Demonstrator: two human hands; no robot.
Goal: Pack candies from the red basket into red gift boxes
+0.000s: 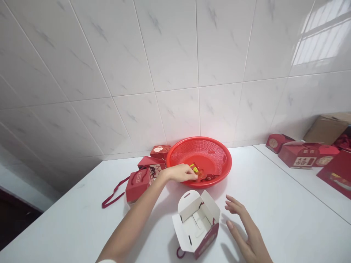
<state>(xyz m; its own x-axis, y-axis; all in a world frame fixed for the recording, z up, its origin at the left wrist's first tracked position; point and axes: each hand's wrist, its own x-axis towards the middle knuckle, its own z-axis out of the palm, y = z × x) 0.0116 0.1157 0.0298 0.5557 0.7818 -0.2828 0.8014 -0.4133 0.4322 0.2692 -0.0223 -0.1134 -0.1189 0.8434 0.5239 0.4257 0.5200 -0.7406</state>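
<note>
My left hand [182,173] reaches over the near rim of a red plastic basket [199,142], its fingers bent down at some small red and yellow packets [195,168]; whether it grips one is hidden. In front of the basket stands an open gift box [196,223], white inside and dark red outside, with its flaps up and nothing seen in it. Just right of the box is my right hand [242,228], its thumb and fingers apart, holding nothing.
Red gift boxes [139,184], one with a ribbon handle, stand left of the basket. At the far right are more red boxes [300,155], a cardboard box [326,128] and a flat red piece [336,173]. A tiled wall [175,73] borders the white table [90,204].
</note>
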